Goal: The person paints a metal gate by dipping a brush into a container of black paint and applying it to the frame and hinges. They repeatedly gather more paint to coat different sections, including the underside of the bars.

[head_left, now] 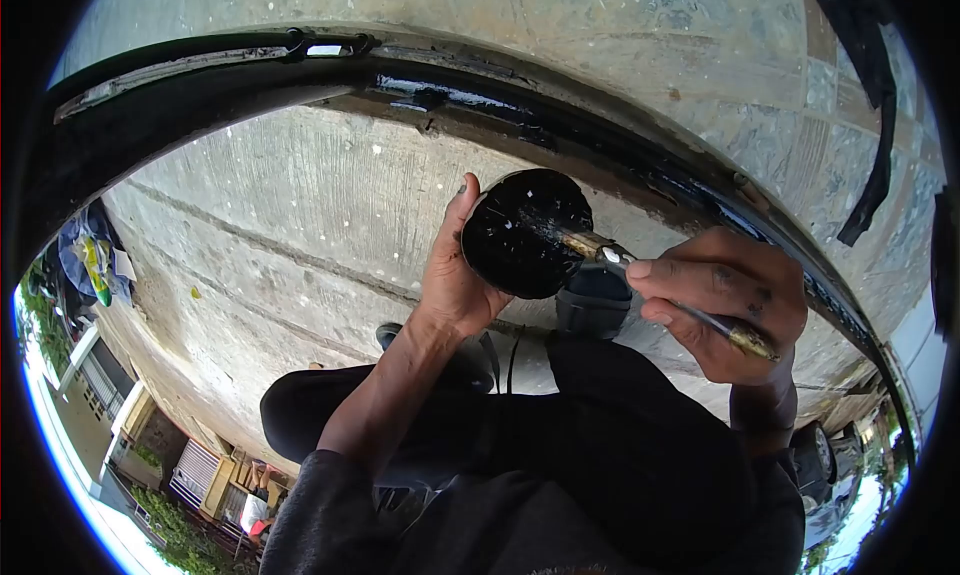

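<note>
My left hand [455,265] is wrapped round the side of a round container of glossy black paint [525,220], its thumb up along the rim. Between the fingers and thumb of my right hand [725,305] is a thin paintbrush [620,260], its bristle end at the container's near right edge. Dark smudges mark the knuckles of that hand. Just beyond both hands runs a long black metal bar [560,140], shiny with wet-looking paint in places.
Speckled concrete floor [280,175] lies under the bar. A dark shoe [592,300] shows below the container. Blue cloth with a yellow-green packet [95,255] rests at the left. A black strip [870,175] lies upper right. Another person [255,510] sits far off, lower left; a vehicle [830,475] stands lower right.
</note>
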The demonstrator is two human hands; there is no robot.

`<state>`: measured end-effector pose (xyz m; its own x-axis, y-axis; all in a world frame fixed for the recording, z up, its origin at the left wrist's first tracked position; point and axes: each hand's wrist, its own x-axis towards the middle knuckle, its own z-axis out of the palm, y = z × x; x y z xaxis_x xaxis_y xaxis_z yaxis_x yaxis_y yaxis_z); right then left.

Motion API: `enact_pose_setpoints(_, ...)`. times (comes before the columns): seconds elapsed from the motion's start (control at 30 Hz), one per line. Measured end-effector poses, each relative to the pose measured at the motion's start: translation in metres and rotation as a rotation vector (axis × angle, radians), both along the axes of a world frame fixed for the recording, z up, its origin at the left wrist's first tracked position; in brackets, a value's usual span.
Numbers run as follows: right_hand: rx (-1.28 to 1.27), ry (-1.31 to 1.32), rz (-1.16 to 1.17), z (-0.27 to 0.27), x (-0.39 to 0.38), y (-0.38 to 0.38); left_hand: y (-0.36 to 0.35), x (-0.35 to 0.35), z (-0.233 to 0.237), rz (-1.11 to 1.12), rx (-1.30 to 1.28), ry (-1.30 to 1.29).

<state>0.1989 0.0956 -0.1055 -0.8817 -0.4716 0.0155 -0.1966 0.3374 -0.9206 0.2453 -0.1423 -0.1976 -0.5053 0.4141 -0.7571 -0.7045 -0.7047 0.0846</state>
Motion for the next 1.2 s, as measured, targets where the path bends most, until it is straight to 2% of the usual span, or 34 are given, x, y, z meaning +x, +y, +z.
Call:
enact_pose_setpoints(0.27,-0.162,-0.072,-0.024,-0.011,0.001,0.032,0.016,-0.018,0.001,0.046,0.091,-0.011)
enact_pose_setpoints(0.4,-0.343,-0.262,-0.311,-0.015,0.009,0.037,0.016,-0.018,-0.011,0.051,0.171,0.002)
enact_pose_setpoints(0.5,-0.481,-0.405,-0.385,-0.025,0.014,0.048,0.022,-0.022,-0.011,0.043,0.205,0.012)
enact_pose_setpoints(0.53,-0.51,-0.381,-0.308,-0.031,0.011,0.054,0.025,-0.024,-0.01,0.038,0.213,0.013)
enact_pose_setpoints(0.77,-0.729,-0.509,-0.309,-0.046,0.006,0.083,0.038,-0.03,-0.017,0.016,0.203,-0.013)
enact_pose_setpoints(0.97,-0.679,-0.399,-0.219,-0.054,0.002,0.102,0.05,-0.034,-0.018,-0.01,0.19,-0.029)
enact_pose_setpoints(1.07,-0.741,-0.39,-0.223,-0.055,0.002,0.113,0.049,-0.034,-0.024,0.043,0.288,-0.017)
enact_pose_setpoints(1.2,-0.751,-0.384,-0.236,-0.058,0.002,0.13,0.047,-0.034,-0.029,0.065,0.278,-0.029)
